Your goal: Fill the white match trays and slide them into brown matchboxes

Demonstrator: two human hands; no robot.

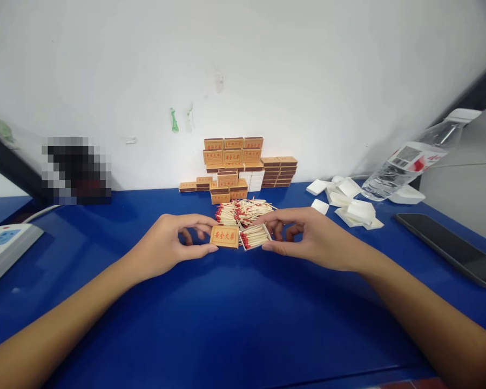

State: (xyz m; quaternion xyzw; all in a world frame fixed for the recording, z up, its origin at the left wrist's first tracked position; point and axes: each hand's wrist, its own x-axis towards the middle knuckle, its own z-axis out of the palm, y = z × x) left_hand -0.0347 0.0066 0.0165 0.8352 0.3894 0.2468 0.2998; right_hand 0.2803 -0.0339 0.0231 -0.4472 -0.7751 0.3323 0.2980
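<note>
Between thumb and fingers, my left hand (180,237) grips a yellow matchbox sleeve (225,236) with red lettering, its printed face toward me. My right hand (303,235) pinches a white matchbox tray (256,237) filled with red-tipped matches. The tray sits slightly tilted beside the sleeve's right end, the two very close together; whether they touch I cannot tell. Just behind both hands lies a heap of loose matches (243,209), partly hidden by the sleeve and tray.
Matchboxes are stacked (234,156) against the wall, with more (279,172) to their right. White empty trays (350,202) lie in a pile at right, near a leaning water bottle (413,156) and a phone (449,246). A power strip (8,248) is at left on the blue table (227,324).
</note>
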